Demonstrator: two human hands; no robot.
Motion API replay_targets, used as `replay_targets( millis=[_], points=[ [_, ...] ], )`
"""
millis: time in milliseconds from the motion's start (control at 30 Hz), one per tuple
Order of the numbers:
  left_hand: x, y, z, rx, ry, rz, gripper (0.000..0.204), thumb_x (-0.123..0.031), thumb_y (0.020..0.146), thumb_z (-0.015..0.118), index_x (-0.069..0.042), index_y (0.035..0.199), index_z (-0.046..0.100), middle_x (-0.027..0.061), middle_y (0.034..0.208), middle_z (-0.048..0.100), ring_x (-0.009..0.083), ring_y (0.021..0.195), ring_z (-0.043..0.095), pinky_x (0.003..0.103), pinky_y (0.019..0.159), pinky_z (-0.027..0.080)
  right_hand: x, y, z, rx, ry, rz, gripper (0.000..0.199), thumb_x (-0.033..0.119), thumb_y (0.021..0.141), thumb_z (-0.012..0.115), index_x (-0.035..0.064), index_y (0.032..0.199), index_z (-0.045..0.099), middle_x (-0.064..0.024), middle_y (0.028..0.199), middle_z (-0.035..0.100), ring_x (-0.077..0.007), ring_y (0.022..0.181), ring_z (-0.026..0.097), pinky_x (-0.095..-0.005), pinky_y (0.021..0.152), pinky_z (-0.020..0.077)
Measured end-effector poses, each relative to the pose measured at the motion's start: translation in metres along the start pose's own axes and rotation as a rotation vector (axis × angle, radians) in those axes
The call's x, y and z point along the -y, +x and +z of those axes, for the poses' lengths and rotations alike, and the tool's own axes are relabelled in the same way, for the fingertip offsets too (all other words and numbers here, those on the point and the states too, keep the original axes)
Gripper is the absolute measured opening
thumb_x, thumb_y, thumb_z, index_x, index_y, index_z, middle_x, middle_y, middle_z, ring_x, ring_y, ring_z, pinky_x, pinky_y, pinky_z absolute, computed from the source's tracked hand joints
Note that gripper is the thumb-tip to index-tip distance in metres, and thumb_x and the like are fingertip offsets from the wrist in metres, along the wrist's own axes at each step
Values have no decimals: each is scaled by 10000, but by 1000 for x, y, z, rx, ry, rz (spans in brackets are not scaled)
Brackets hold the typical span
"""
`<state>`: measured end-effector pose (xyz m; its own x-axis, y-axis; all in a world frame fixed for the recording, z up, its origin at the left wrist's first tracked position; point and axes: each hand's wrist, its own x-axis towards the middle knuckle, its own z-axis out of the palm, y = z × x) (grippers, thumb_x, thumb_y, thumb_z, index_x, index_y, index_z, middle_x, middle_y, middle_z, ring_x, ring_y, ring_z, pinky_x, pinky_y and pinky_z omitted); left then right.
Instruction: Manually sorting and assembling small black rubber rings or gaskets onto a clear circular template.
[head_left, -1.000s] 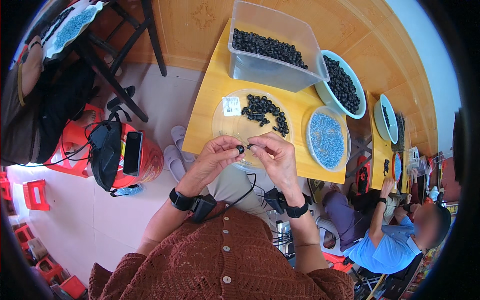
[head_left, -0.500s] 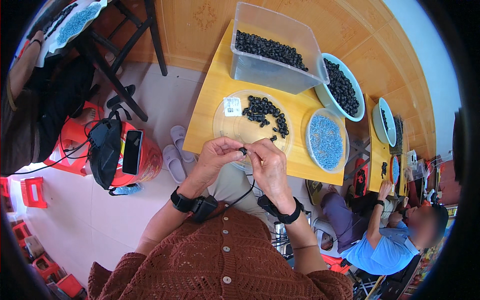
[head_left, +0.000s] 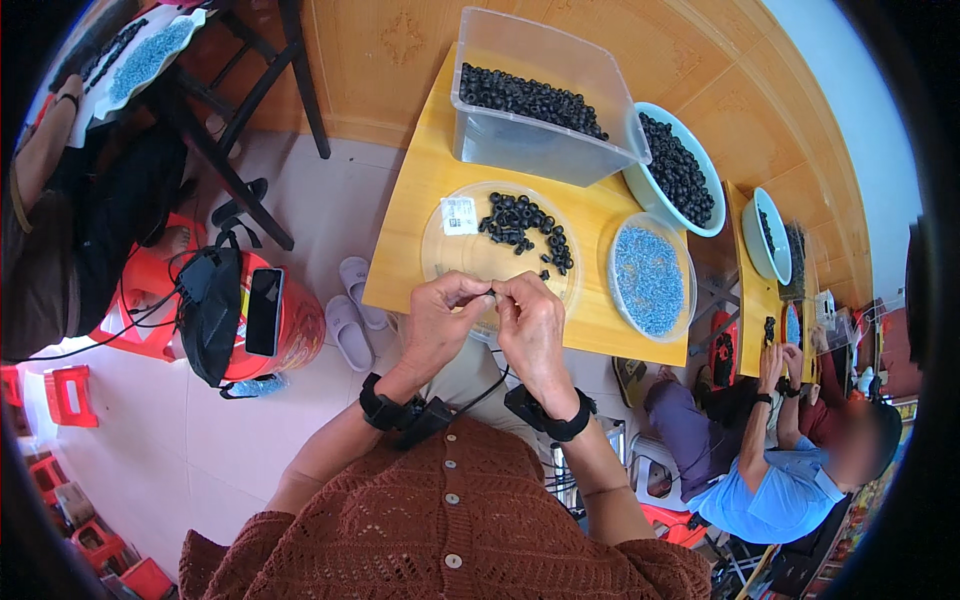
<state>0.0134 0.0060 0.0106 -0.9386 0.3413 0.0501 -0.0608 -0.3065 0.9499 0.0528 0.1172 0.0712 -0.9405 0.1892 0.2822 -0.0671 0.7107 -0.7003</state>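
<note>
Far left, a red plastic stool (head_left: 285, 325) carries a black bag (head_left: 212, 315) with a dark phone (head_left: 263, 311) lying on it, and a pair of pale slippers (head_left: 352, 310) sits on the tiled floor just beside; moving in, the left hand (head_left: 440, 322) is up at the near edge of the yellow wooden counter (head_left: 405, 240), fingers (head_left: 478, 291) pinched tight on a tiny black ring-shaped bead (head_left: 493, 293); a black strap wraps its wrist (head_left: 385, 405); the bead is held right between both hands, just over the near rim of the clear round plastic tray (head_left: 450, 262), which has a small white label and a loose heap of the same small black rings (head_left: 525, 225) toward its far right side; the right hand (head_left: 530, 325) meets the left one fingertip to fingertip, its fingers also closed on that bead, though how much of it each hand grips is too small to tell; behind the tray stands a clear rectangular plastic tub (head_left: 540, 95) with a layer of black rings in it; to the right, a shallow round dish of small blue pieces (head_left: 648, 278), and beyond it a light blue bowl (head_left: 672, 165) full of black rings; far right, another person in a blue shirt (head_left: 780, 490) sits at a second yellow counter with hands raised.
</note>
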Motion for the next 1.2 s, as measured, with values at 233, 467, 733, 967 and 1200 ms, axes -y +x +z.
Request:
replay_targets(
  millis=[233, 467, 733, 967, 1200],
  points=[
    [-18, 21, -19, 143, -195, -146, 261, 37, 725, 642, 6, 944, 505, 62, 814, 619, 87, 753, 581, 216, 685, 460, -11, 3, -14, 115, 283, 43, 200, -91, 729, 588, -12, 902, 650, -81, 758, 562, -130, 633, 568, -244, 533, 466],
    [-42, 27, -30, 572, -205, -408, 447, 24, 702, 665, -42, 1055, 398, 65, 817, 613, 109, 761, 586, 242, 689, 463, -8, 28, -49, 686, 555, 216, 227, -48, 757, 597, -5, 978, 631, -64, 839, 543, -127, 786, 559, -260, 655, 485],
    [-39, 17, -28, 553, -362, -554, 518, 7, 699, 687, -54, 1128, 404, 116, 943, 615, 165, 827, 608, 273, 696, 506, -14, 16, -44, 700, 199, -435, 343, 151, 837, 555, 22, 1148, 490, -157, 1052, 503, -337, 980, 509, -405, 819, 418],
    [-34, 11, -23, 522, -434, -647, 244, -114, 804, 628, 7, 1004, 559, 72, 912, 624, 146, 795, 605, 270, 696, 498, -9, -1, -47, 450, 70, -347, 242, 159, 808, 571, 33, 999, 492, -110, 828, 434, -304, 749, 534, -398, 611, 449],
    [-13, 5, -31, 414, -435, -662, 133, -118, 836, 587, -4, 891, 627, 65, 857, 635, 155, 738, 609, 293, 699, 514, -9, -10, -41, 296, -9, -411, 253, 9, 707, 537, -5, 952, 474, -129, 883, 431, -324, 760, 533, -385, 606, 460]
  ],
)
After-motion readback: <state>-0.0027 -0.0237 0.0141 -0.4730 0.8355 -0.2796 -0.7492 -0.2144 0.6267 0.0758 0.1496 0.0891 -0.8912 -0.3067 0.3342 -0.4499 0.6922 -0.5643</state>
